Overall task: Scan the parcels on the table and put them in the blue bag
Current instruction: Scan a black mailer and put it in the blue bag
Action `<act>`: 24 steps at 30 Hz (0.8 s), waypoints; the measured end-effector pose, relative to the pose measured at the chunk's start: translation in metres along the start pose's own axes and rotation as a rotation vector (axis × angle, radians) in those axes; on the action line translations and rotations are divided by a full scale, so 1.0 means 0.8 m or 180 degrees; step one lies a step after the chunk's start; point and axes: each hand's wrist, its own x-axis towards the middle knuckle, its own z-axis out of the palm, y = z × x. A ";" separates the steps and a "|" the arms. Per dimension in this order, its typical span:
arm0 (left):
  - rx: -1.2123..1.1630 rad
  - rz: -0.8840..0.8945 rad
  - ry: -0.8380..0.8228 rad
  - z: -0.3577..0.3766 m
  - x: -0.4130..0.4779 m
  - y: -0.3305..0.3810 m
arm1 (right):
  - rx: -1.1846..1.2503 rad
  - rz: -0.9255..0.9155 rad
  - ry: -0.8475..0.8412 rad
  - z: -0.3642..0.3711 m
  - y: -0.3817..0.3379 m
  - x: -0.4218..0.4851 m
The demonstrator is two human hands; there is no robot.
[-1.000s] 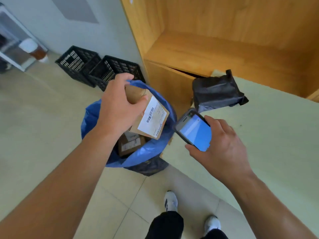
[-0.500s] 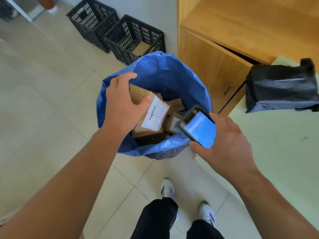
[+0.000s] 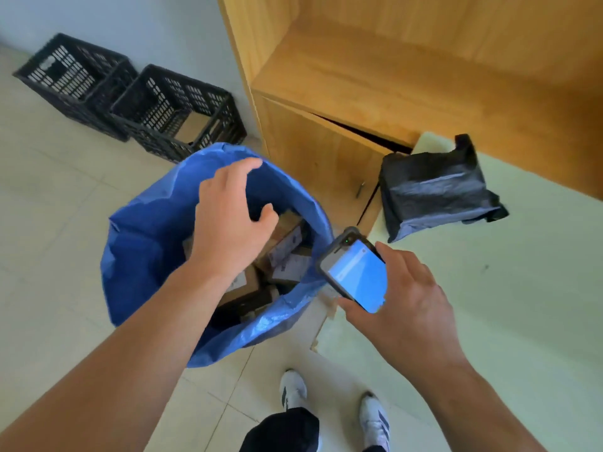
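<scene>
The blue bag (image 3: 146, 243) stands open on the floor left of the table. Several brown cardboard parcels (image 3: 287, 243) with white labels lie inside it. My left hand (image 3: 228, 216) hovers over the bag's mouth with relaxed fingers and holds nothing. My right hand (image 3: 404, 305) grips a handheld scanner (image 3: 355, 272) with a lit blue screen, just right of the bag's rim. A black plastic-wrapped parcel (image 3: 434, 190) lies on the pale green table (image 3: 505, 305) near its far left corner.
Two black plastic crates (image 3: 130, 99) sit on the tiled floor by the wall behind the bag. A wooden cabinet (image 3: 359, 93) with an open shelf stands behind the table. My feet in white shoes (image 3: 332, 406) stand below, between bag and table.
My left hand let go of the labelled cardboard parcel, which now lies in the bag among the others. The hand has opened above the bag. The scanner hand stays about where it was.
</scene>
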 end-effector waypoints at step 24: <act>0.1114 0.1945 -0.1039 0.260 -0.009 0.223 | 0.0443 0.1732 0.0508 -0.127 0.250 -0.139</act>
